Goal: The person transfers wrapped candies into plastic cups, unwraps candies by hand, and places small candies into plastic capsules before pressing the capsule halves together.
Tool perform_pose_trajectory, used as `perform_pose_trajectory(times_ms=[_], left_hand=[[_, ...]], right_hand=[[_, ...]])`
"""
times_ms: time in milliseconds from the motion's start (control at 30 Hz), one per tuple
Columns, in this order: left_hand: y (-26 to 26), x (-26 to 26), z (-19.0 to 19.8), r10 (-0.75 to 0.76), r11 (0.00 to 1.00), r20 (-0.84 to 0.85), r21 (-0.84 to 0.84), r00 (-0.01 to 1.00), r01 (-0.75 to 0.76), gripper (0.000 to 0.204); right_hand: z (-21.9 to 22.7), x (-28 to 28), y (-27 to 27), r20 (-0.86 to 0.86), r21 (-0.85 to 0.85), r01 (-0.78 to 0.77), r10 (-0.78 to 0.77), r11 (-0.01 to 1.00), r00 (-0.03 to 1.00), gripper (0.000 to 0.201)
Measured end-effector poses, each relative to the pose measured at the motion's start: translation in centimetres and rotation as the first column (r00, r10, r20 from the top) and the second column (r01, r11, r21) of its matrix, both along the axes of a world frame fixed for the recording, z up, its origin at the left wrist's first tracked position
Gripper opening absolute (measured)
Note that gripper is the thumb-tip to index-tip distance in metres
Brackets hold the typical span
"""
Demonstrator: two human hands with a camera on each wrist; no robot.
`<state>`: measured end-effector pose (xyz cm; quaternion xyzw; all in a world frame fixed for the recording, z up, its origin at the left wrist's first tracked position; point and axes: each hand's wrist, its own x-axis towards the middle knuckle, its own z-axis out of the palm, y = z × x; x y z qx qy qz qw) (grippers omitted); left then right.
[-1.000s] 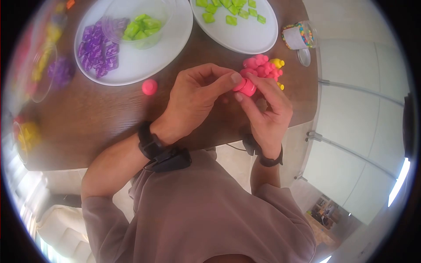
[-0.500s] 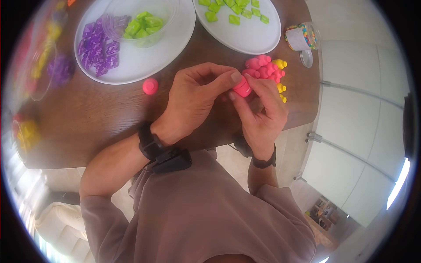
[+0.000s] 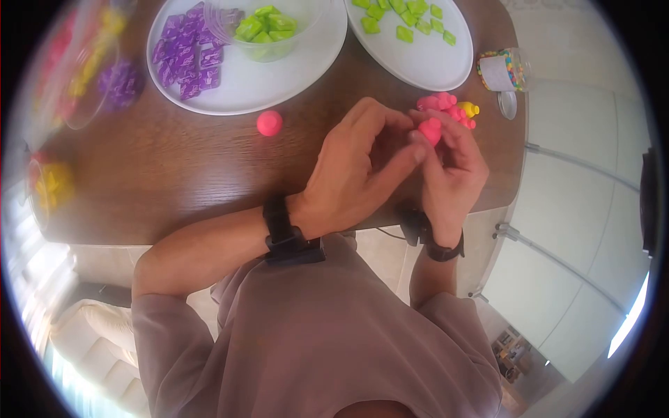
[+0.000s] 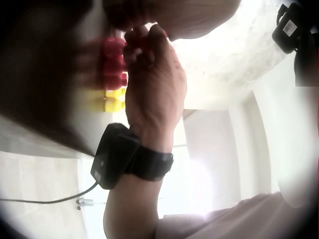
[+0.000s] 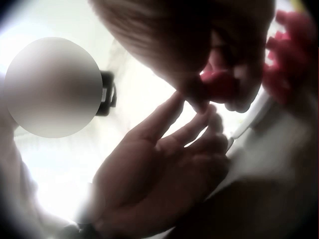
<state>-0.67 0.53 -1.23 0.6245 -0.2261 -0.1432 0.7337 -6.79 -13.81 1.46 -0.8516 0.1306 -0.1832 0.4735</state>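
Observation:
In the head view my right hand (image 3: 456,174) pinches a small pink bottle (image 3: 431,131) between thumb and fingers, its narrow neck end tipped up. My left hand (image 3: 352,171) is close at its left side, thumb tip overlapping the bottle's edge. The right wrist view has the same bottle (image 5: 223,87) in the right hand, with the left hand's loosely extended fingers (image 5: 192,129) just under it. Beyond the right hand, several more pink bottles (image 3: 440,102) cluster with a yellow bottle (image 3: 472,109). Another pink bottle (image 3: 269,123) stands alone left of the hands.
A white plate (image 3: 306,70) bears purple wrapped pieces (image 3: 185,52) and a clear tub of green ones (image 3: 265,28). Green pieces lie on a second plate (image 3: 446,70). A jar of colourful beads (image 3: 496,73) lies at the right; clear containers (image 3: 83,90) stand at the left.
The pink bottle has turned from lying sideways between both hands to neck up in the right fingers. The left fingers have loosened from it. The whole head view has shifted.

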Motion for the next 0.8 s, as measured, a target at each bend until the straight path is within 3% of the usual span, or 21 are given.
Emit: perform_pose_trajectory(times_ms=[33, 67, 133, 167, 233, 267, 333, 367, 400, 433, 467, 500, 567, 667, 733, 767, 800], left_hand=[[0.3, 0.0, 0.0, 0.028, 0.999, 0.153, 0.011, 0.988, -0.03, 0.025], [0.7, 0.0, 0.2, 0.021, 1.0, 0.153, 0.009, 0.988, -0.023, 0.025], [1.5, 0.1, 0.7, -0.091, 0.995, -0.036, -0.037, 0.995, 0.09, 0.026], [1.7, -0.1, 0.9, -0.099, 0.994, -0.039, -0.041, 0.994, 0.098, 0.026], [1.9, -0.2, 1.1, -0.027, 0.996, 0.239, -0.08, 0.971, 0.047, 0.025], [1.8, -0.4, 1.2, -0.028, 0.995, 0.243, -0.083, 0.97, 0.05, 0.025], [1.7, -1.3, 1.3, -0.223, 0.943, 0.417, -0.137, 0.881, 0.303, 0.023], [1.7, -1.4, 1.1, -0.224, 0.941, 0.421, -0.142, 0.879, 0.307, 0.023], [1.8, -1.6, 1.0, -0.336, 0.906, 0.442, -0.09, 0.832, 0.414, 0.022], [1.9, -2.0, 0.9, -0.444, 0.857, 0.452, -0.039, 0.774, 0.514, 0.022], [1.9, -2.0, 0.8, -0.557, 0.806, 0.362, 0.018, 0.747, 0.592, 0.026], [1.9, -1.8, 0.8, -0.554, 0.807, 0.366, 0.016, 0.748, 0.591, 0.026], [2.1, -1.6, 0.9, -0.738, 0.67, 0.249, 0.164, 0.627, 0.724, 0.028], [1.6, -1.9, 0.1, -0.637, 0.752, 0.367, 0.107, 0.677, 0.65, 0.026], [1.5, -1.9, 0.0, -0.639, 0.751, 0.351, 0.091, 0.685, 0.654, 0.025], [1.5, -1.9, 0.0, -0.636, 0.754, 0.333, 0.077, 0.696, 0.652, 0.025], [1.5, -1.8, -0.1, -0.627, 0.761, 0.333, 0.069, 0.704, 0.645, 0.025]], right_hand=[[0.1, 0.5, 0.0, 0.065, 0.197, -0.022, 0.01, 0.98, 0.998, 0.029], [0.4, 0.7, -0.6, 0.042, 0.143, -0.087, 0.082, 0.986, 0.996, 0.025], [0.5, 1.5, -1.2, 0.027, 0.165, -0.104, 0.101, 0.981, 0.995, 0.024], [0.6, 1.5, -1.4, 0.006, 0.193, -0.126, 0.127, 0.973, 0.992, 0.023], [0.5, 2.0, -0.9, 0.034, 0.23, -0.183, 0.18, 0.956, 0.983, 0.024], [0.3, 2.4, -0.5, 0.064, 0.268, -0.241, 0.232, 0.933, 0.971, 0.024], [0.3, 2.7, 0.6, 0.04, 0.198, -0.278, 0.276, 0.94, 0.96, 0.025], [0.3, 3.2, 1.1, 0.019, 0.123, -0.329, 0.329, 0.936, 0.944, 0.026], [0.2, 3.7, 1.7, 0.074, 0.011, -0.415, 0.413, 0.91, 0.908, 0.024], [-0.3, 3.9, 2.0, 0.062, 0.011, -0.411, 0.41, 0.912, 0.91, 0.024], [-0.9, 4.3, 2.3, 0.053, -0.086, -0.503, 0.508, 0.86, 0.859, 0.023], [-1.4, 4.8, 2.4, 0.038, -0.182, -0.587, 0.602, 0.789, 0.797, 0.023], [-1.7, 5.3, 2.6, -0.047, -0.118, -0.622, 0.621, 0.774, 0.782, 0.028], [-1.4, 6.0, 2.9, 0.034, -0.074, -0.665, 0.669, 0.743, 0.743, 0.036], [-0.5, 5.9, 2.8, -0.064, 0.16, -0.631, 0.646, 0.759, 0.761, 0.042], [-0.3, 5.8, 2.6, -0.071, 0.156, -0.636, 0.651, 0.756, 0.756, 0.042], [0.1, 5.3, 2.4, -0.071, 0.131, -0.56, 0.571, 0.818, 0.818, 0.04]])
